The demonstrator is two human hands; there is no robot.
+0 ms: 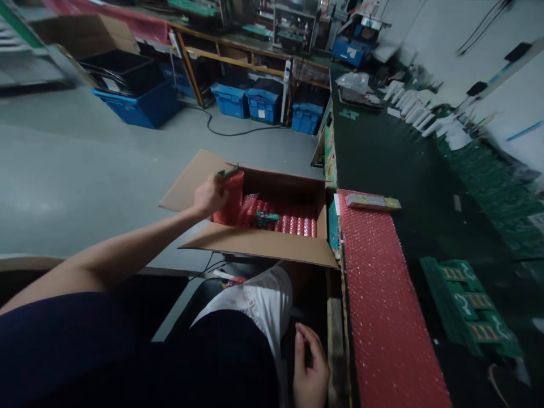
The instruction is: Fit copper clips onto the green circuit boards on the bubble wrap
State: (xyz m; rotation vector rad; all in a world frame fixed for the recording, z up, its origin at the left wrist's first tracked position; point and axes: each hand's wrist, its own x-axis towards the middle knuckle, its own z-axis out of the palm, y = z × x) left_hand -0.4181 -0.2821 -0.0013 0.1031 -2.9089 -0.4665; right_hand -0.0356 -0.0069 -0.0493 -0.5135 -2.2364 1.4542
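Pinching a red bubble-wrap piece at the left end of the open cardboard box, mid-frame, is the left hand; the right hand, lower centre, curls its fingers thumbward, whether touching I cannot tell, near the dark table.

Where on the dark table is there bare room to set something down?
The dark table looks bare between the red bubble wrap and the small green piece. Crowded: the near end, with wrap and green boards, and around the white pieces.
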